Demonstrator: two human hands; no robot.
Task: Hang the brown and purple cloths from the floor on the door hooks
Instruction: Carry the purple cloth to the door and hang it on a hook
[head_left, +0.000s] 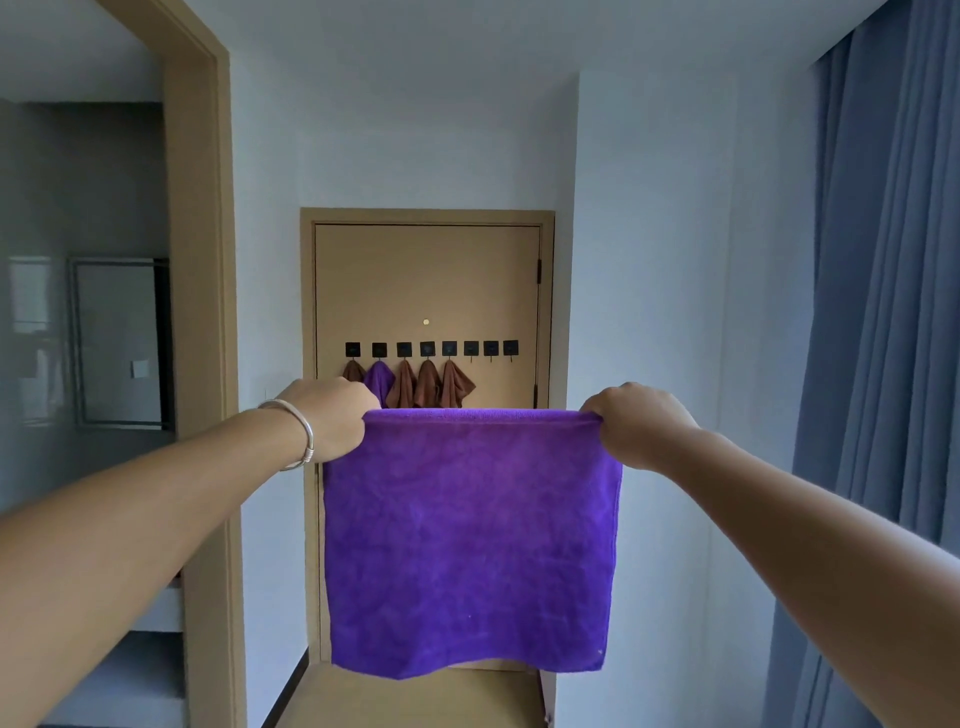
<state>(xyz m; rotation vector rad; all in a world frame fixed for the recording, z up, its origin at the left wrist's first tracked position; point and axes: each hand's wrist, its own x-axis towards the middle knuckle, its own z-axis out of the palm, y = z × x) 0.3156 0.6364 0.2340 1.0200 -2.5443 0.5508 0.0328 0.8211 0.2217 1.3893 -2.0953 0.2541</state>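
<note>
Two hands (332, 415) (636, 423) grip purple cloth (470, 540) | hooks (431, 349) behind, five hung

Hallway with curtains, a doorway and a wall panel

Blue-grey curtains (883, 312) hang in long folds down the right side. A tan door frame (200, 260) stands at left, opening onto a darker room where a grey framed panel (117, 343) is fixed to the glossy wall. The walls (649, 234) are pale.

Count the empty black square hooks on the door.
3, the rightmost of the row: black square hooks at and. The five to their left hold cloths. None looks hidden.
</note>
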